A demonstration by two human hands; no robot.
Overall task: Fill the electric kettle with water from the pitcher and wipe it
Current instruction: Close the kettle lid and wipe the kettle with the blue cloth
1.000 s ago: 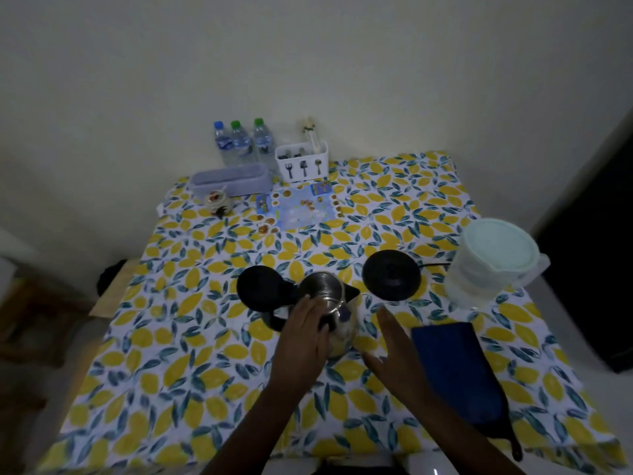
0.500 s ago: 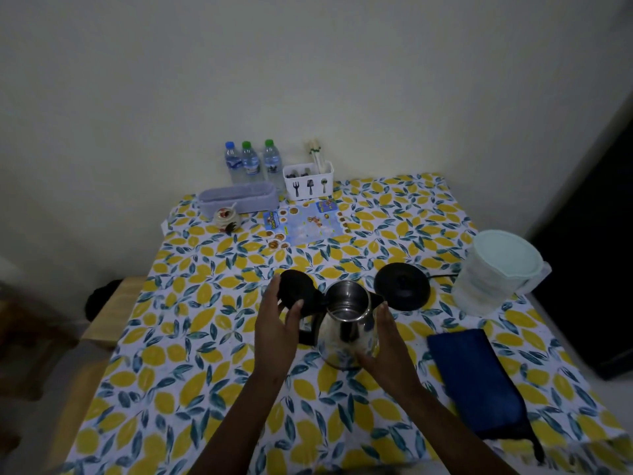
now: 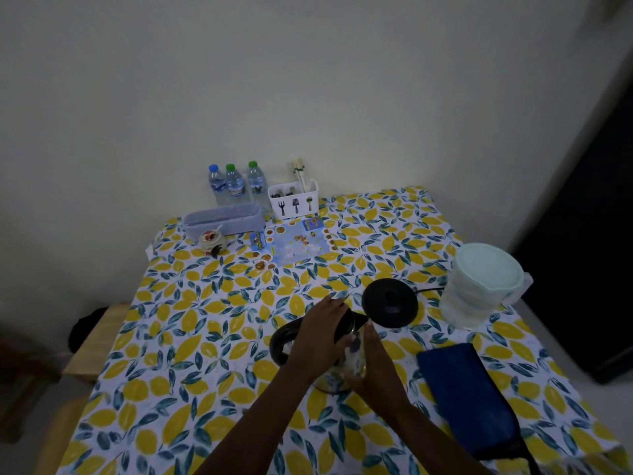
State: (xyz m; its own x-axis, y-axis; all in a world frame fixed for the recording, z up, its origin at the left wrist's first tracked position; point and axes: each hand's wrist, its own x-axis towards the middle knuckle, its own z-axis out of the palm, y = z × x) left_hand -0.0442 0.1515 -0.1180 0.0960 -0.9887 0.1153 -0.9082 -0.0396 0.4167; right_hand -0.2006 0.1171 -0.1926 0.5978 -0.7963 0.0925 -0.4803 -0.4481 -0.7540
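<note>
The steel electric kettle [image 3: 354, 359] stands on the lemon-print tablecloth [image 3: 212, 337], its black handle loop pointing left. My left hand [image 3: 318, 337] lies over the kettle's top and covers the black lid. My right hand [image 3: 373, 368] grips the kettle's right side. The kettle's round black base [image 3: 390, 303] sits just behind, with its cord running right. A clear pitcher [image 3: 479, 296] of water with a pale green lid stands at the right. A dark blue cloth [image 3: 466, 395] lies folded to the right of my right hand.
At the back stand three water bottles [image 3: 234, 185], a white cutlery holder [image 3: 294, 200], a lilac tray [image 3: 222, 222], a small jar [image 3: 212, 240] and a printed leaflet [image 3: 294, 243]. A wooden bench [image 3: 99, 341] sits left of the table.
The kettle's lid stood open to the left; now my left hand has come over the top and the lid is down under it. My right hand has closed on the kettle's side.
</note>
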